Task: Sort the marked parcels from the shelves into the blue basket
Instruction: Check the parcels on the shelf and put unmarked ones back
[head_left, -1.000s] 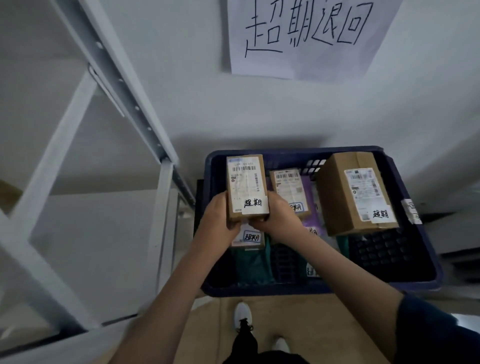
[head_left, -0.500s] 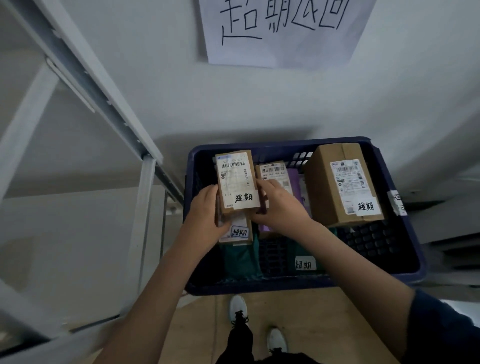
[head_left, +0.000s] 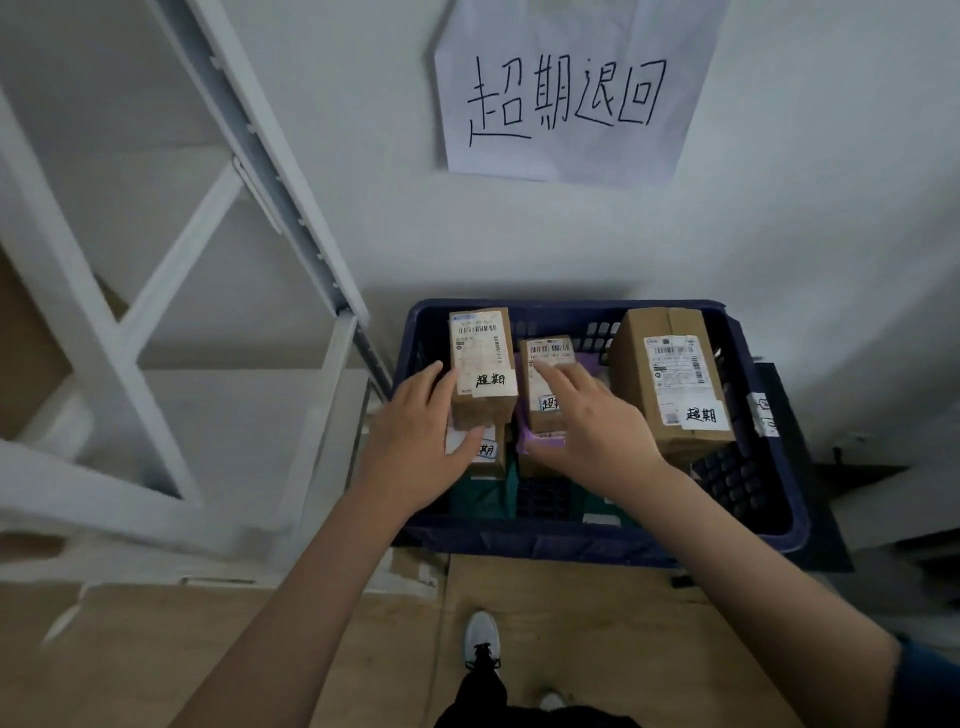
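Observation:
The blue basket (head_left: 571, 540) stands on the floor against the wall. At its left a narrow marked cardboard parcel (head_left: 483, 364) lies on top of another labelled parcel (head_left: 488, 452). My left hand (head_left: 421, 431) touches that narrow parcel's left side with straight fingers. My right hand (head_left: 592, 426) hovers with spread fingers over a small marked parcel (head_left: 545, 384) on a purple bag (head_left: 540, 441), holding nothing. A large marked carton (head_left: 670, 374) leans at the basket's right.
A white metal shelf frame (head_left: 156, 291) rises on the left, its post right beside the basket. A handwritten paper sign (head_left: 566, 93) hangs on the wall above. Green bags (head_left: 483, 499) lie low in the basket. My shoe (head_left: 483, 644) stands on the brown floor below.
Both hands have lowered the narrow parcel onto the stack in the basket and let go of it. My right hand has moved right, over the neighbouring small parcel.

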